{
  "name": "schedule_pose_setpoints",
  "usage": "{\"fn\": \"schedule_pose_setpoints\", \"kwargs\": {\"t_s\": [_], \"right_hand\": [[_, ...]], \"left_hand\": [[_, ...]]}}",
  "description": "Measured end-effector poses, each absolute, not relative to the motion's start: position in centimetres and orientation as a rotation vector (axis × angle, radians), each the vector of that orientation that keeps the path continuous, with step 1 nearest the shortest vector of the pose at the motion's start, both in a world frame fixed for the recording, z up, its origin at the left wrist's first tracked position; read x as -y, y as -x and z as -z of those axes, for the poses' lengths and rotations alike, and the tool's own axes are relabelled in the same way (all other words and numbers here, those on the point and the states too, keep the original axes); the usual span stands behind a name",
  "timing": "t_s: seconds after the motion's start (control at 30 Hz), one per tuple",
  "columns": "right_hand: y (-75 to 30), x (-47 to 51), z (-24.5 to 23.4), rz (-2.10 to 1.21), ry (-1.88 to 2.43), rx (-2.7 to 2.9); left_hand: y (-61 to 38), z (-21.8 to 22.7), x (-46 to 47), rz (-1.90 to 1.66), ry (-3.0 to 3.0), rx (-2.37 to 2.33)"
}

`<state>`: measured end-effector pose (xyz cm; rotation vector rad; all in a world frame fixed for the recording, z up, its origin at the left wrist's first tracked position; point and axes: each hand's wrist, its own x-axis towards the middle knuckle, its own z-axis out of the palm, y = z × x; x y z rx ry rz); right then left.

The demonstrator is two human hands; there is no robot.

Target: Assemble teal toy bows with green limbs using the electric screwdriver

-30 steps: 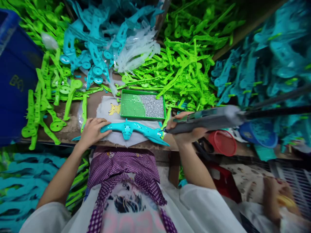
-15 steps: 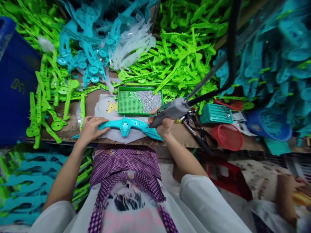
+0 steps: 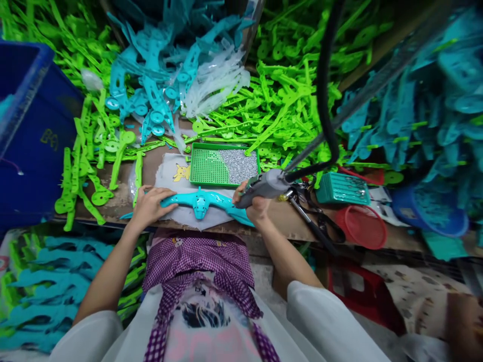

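A turquoise plastic toy bow lies across a white cloth at the bench's front edge. My left hand rests flat on the bow's left limb, fingers spread. My right hand is wrapped round a grey powered screwdriver, its tip down on the bow's right limb. A black cable rises from the tool. Just behind the bow sits a green tray with a heap of small silver screws in its right half.
Heaps of green plastic parts and turquoise parts cover the back of the bench. A blue crate stands left. A teal box, a red basket and a blue bowl sit right. Another person's arm shows bottom right.
My right hand swung the screwdriver from lying level at the right to pointing down on the bow's right limb, and moved slightly left. My left hand stayed on the bow.
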<state>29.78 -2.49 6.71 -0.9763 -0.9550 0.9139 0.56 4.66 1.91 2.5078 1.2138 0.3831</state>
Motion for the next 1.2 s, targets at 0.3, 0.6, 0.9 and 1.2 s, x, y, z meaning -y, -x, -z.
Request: {"fn": "schedule_pose_setpoints", "kwargs": {"t_s": [0.3, 0.6, 0.9, 1.2], "right_hand": [[-24.7, -7.2, -11.3, -0.480, 1.099, 0.846], [-27.9, -14.3, -4.8, -0.584, 1.107, 1.017], [-27.7, -14.2, -4.1, -0.608, 1.035, 1.017], [-28.1, -13.4, -6.9, -0.586, 1.051, 0.966]], "left_hand": [[-0.9, -2.6, -4.5, -0.381, -2.512, -1.238], [-0.8, -2.2, -4.5, -0.407, -2.505, -1.215], [-0.8, -2.4, -4.3, -0.397, -2.496, -1.200], [-0.5, -3.3, -4.0, -0.600, -2.495, -1.204]]}}
